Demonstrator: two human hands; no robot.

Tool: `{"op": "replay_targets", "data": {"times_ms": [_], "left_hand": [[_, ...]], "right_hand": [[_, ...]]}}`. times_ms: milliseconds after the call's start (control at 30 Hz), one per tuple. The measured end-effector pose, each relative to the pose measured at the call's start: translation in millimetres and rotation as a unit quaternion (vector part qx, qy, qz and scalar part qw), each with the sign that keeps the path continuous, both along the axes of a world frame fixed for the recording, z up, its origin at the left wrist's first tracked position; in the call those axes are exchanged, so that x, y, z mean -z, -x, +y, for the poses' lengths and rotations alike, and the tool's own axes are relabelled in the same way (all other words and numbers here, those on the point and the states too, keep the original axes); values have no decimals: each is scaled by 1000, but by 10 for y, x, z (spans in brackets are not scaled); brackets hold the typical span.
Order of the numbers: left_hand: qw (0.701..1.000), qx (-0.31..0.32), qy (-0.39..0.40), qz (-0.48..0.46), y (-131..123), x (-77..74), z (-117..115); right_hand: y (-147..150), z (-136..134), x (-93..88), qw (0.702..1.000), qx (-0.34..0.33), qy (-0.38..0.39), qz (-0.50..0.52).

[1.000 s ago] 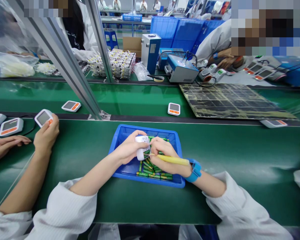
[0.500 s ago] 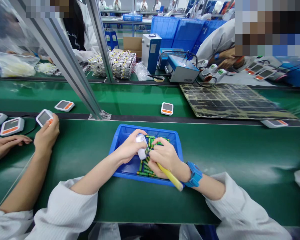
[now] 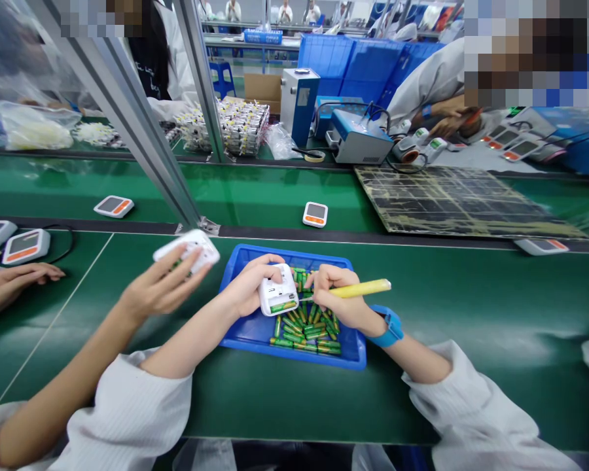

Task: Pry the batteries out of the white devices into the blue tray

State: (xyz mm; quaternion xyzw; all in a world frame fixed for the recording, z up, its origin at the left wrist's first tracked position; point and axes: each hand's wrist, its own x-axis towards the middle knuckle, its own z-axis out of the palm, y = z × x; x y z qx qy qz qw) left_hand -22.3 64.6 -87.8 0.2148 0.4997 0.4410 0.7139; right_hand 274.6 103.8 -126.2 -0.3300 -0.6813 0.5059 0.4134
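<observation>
My left hand (image 3: 255, 286) grips a small white device (image 3: 275, 302) over the blue bin, its back towards me. A green battery (image 3: 283, 306) lies in the open compartment at the device's lower edge. My right hand (image 3: 338, 294) is closed round a yellow-handled tool (image 3: 360, 288). The tool's thin shaft points left at the compartment, close to the battery; whether it touches cannot be made out. Below both hands, many loose green batteries (image 3: 307, 330) lie in the blue bin (image 3: 245, 337). A blue band (image 3: 389, 327) circles my right wrist.
From the left, a co-worker's hand (image 3: 164, 284) holds another white device (image 3: 201, 252) near my left forearm. Another hand (image 3: 24, 281) rests by several devices. Beyond the dark rail, a device (image 3: 315, 214) and a large dark panel (image 3: 451, 199) lie on the green belt. A metal post (image 3: 142, 131) slants down at left.
The device in my left hand has turned, showing its battery compartment. My right hand's yellow handle has swung up to point right. A co-worker's hand has moved right with a device; belt devices shifted left.
</observation>
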Motion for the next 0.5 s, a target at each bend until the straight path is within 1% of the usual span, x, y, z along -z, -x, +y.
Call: {"op": "replay_targets", "data": {"times_ms": [33,67,100,200,267,367,433,467,500], "left_hand": [[1000,-22,-7,7,153,36,-41],[1000,-14,13,8,252,81,-67],[1000,-9,22,9,298,127,-76],[999,24,40,16,228,214,-23],[999,37,38,13,163,210,42],[997,53,47,-17,158,152,121],[996,71,48,-17,124,110,151],[995,84,45,-8,63,92,161],[996,85,35,3,-37,77,169]], "right_hand": [[-3,1,2,1000,-2,4,-1],[-7,1,2,1000,-6,7,0],[-12,-2,0,1000,-11,10,6],[-28,-14,-6,998,-18,19,51],[-30,-20,-10,996,-20,32,84],[-18,-26,-18,991,-31,57,118],[-10,-28,-20,989,-42,66,125],[-10,-30,-20,990,-48,67,118],[-12,-33,-20,991,-52,65,106]]}}
